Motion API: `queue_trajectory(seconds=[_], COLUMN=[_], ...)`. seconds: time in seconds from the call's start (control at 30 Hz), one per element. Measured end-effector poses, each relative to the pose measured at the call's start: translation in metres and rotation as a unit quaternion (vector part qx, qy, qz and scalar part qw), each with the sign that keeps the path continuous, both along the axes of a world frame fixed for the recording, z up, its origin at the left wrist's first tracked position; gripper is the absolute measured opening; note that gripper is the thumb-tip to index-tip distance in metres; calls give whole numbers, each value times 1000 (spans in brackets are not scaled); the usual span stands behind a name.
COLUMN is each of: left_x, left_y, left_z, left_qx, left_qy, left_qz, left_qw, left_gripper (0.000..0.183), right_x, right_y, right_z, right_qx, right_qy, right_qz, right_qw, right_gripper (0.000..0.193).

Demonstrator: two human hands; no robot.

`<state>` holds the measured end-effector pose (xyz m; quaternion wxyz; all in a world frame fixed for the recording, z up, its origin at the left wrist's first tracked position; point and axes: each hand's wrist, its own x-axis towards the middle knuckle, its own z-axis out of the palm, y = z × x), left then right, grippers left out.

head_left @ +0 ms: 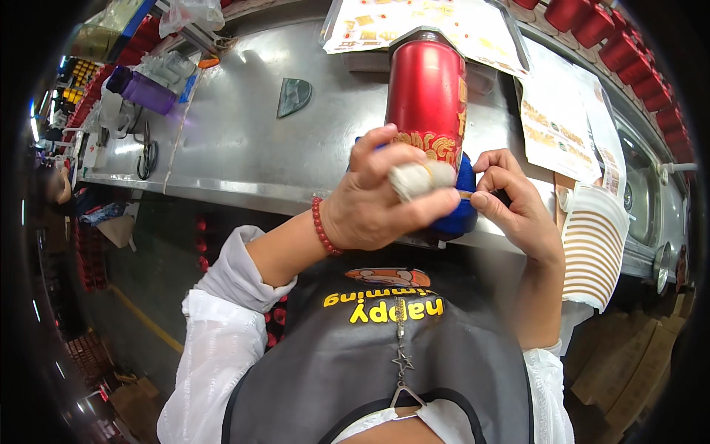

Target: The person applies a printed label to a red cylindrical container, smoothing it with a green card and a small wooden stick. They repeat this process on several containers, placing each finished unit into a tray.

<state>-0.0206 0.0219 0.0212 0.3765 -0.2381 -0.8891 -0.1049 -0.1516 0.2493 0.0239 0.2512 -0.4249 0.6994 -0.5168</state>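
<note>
A glossy red metal bottle (424, 89) with gold ornament near its lower end lies on a blue cushion (464, 200), its dark end pointing away from me. My left hand (370, 196) curls over the bottle's near end, its fingers against the gold pattern. White cloth bound with a thin yellow band (421, 180) wraps one of its fingers. At the right side, my right hand (510, 200) is closed in a pinch at a thin pale strip (466, 194), which reaches toward my left hand's lowest fingertip. Both fingers' undersides are hidden.
A stack of nested white paper cups or bowls (594, 251) stands right. Printed decal sheets (555, 122) lie beyond it. Left on the metal table (237, 111) are a dark flat scraper-like piece (294, 97), scissors (147, 157) and a purple bottle (140, 90). Red vessels (621, 52) line the far right.
</note>
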Motion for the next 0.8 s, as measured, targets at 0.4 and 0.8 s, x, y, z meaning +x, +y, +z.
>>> queue_trajectory(seconds=[0.4,0.8], left_x=[-2,-12], left_y=[-7,-8], left_z=[-10,-5], left_qx=[-62,-104], left_qy=[61,50], left_qz=[-49,-68], left_qw=[995,991], left_gripper=[24,28], right_x=[-2,-1], right_y=[6,8], right_z=[2,-7], right_qx=[14,-21], right_qy=[-78,-20], right_qz=[10,0], right_qw=[997,1000], right_gripper=[30,32])
